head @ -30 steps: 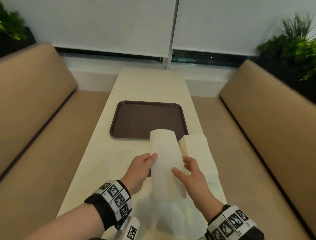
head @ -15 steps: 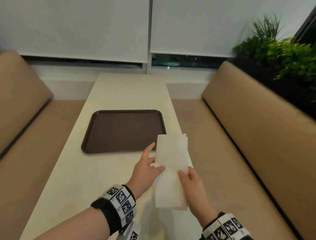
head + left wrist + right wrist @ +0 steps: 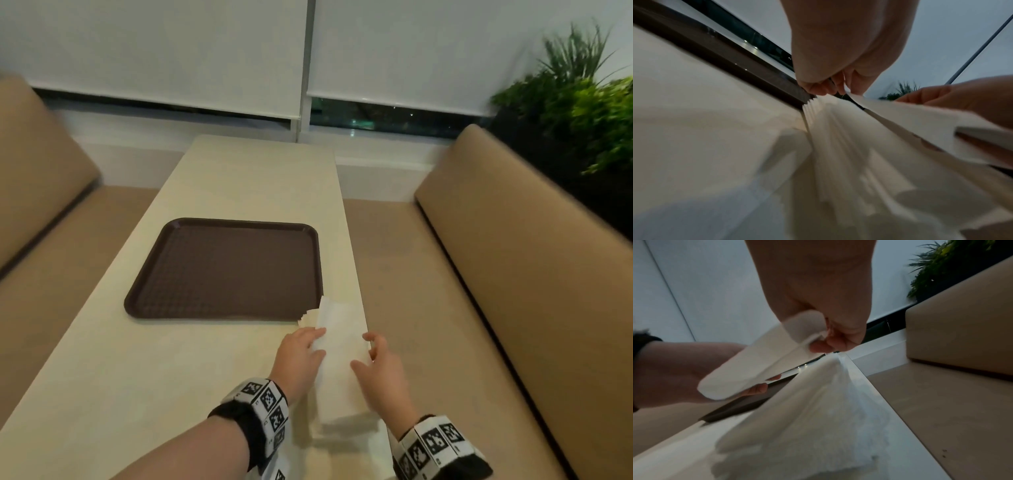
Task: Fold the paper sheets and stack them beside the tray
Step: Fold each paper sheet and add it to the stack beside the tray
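Note:
A folded white paper sheet point(image 3: 339, 346) hangs just above a stack of folded sheets point(image 3: 349, 426) at the table's right edge, by the front right corner of the brown tray point(image 3: 219, 270). My left hand point(image 3: 317, 337) pinches the sheet's left edge; the left wrist view shows fingertips point(image 3: 840, 88) nipping its corner over the stack point(image 3: 838, 146). My right hand point(image 3: 368, 349) pinches the right edge. In the right wrist view the sheet point(image 3: 756, 363) is nipped between fingertips point(image 3: 824, 345) above the stack point(image 3: 818, 418).
The cream table point(image 3: 171, 359) runs between two tan benches point(image 3: 513, 274). The stack lies close to the table's right edge. A green plant point(image 3: 582, 99) stands at the back right, and white blinds point(image 3: 171, 51) cover the window behind.
Both hands have carried the folded sheet forward and down, from held up in front of me to just over the stack beside the tray. The head view has swung right.

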`<action>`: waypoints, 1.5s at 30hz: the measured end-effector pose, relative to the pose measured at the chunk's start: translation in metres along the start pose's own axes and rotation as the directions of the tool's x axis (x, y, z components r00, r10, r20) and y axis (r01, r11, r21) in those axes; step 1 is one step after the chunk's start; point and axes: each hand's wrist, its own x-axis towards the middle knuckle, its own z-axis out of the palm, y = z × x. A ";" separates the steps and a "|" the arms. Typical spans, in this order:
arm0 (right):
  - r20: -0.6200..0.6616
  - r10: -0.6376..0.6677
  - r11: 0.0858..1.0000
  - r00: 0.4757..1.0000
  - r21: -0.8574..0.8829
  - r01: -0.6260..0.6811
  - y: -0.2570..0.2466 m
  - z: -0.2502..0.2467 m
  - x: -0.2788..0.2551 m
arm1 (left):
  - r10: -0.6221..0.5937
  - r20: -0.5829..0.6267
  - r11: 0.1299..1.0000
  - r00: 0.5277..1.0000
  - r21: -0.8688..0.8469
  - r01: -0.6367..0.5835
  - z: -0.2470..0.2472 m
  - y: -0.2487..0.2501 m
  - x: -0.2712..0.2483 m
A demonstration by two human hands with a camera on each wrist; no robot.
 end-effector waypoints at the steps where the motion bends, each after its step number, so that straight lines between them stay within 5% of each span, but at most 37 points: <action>1: 0.011 -0.006 1.000 1.000 -0.030 0.006 0.004 0.003 0.002 | -0.006 0.013 0.999 1.000 0.035 0.006 0.003 -0.005 0.002; 5: -0.013 -0.052 0.986 0.999 -0.157 0.050 0.020 0.013 0.006 | -0.060 0.000 0.992 0.998 0.115 0.059 0.014 -0.017 0.005; 8: 0.029 0.081 0.996 0.996 0.028 -0.082 0.030 0.019 0.011 | -0.079 -0.027 0.995 0.997 -0.070 0.077 0.019 -0.019 0.000; 11: 0.154 0.220 0.931 0.963 0.263 -0.255 0.036 0.024 0.014 | -0.176 0.123 0.898 0.977 -0.386 0.210 0.024 -0.015 -0.007; 18: 0.223 0.246 0.892 0.943 0.329 -0.311 0.030 0.021 0.009 | -0.287 0.301 0.808 0.909 -0.434 0.399 0.020 -0.008 -0.006; 22: 0.052 0.194 0.929 0.980 0.310 -0.201 0.007 -0.008 -0.009 | -0.269 0.267 0.793 0.925 -0.483 0.370 -0.024 0.000 -0.012; 26: -0.230 -0.050 0.975 0.972 0.201 0.097 -0.021 -0.032 -0.051 | -0.238 0.241 0.824 0.941 -0.463 0.327 -0.101 -0.018 -0.035; 28: -0.205 -0.187 0.952 0.961 0.204 0.229 -0.033 -0.027 -0.081 | -0.255 0.235 0.874 0.938 -0.358 0.327 -0.130 -0.035 -0.056; 31: 0.079 -0.331 0.940 0.940 0.111 0.322 -0.037 0.004 -0.117 | -0.274 0.264 0.962 0.925 0.086 0.260 -0.147 -0.064 -0.089; 33: 0.362 -0.268 0.957 0.893 -0.009 0.291 -0.031 0.033 -0.133 | -0.320 0.321 0.884 0.891 0.441 0.159 -0.144 -0.085 -0.111; 35: 0.533 -0.144 0.956 0.834 -0.143 0.257 -0.021 0.061 -0.146 | -0.374 0.326 0.791 0.869 0.601 0.115 -0.133 -0.107 -0.135; 38: 0.615 0.028 0.950 0.788 -0.261 0.170 -0.014 0.088 -0.158 | -0.337 0.188 0.747 0.923 0.650 0.140 -0.112 -0.122 -0.161; 41: 0.588 0.104 0.955 0.802 -0.284 0.084 -0.016 0.103 -0.166 | -0.348 0.062 0.701 0.935 0.680 0.216 -0.104 -0.126 -0.162; 45: 0.557 0.102 0.955 0.824 -0.287 0.076 -0.024 0.114 -0.168 | -0.331 0.119 0.669 0.936 0.730 0.144 -0.110 -0.130 -0.151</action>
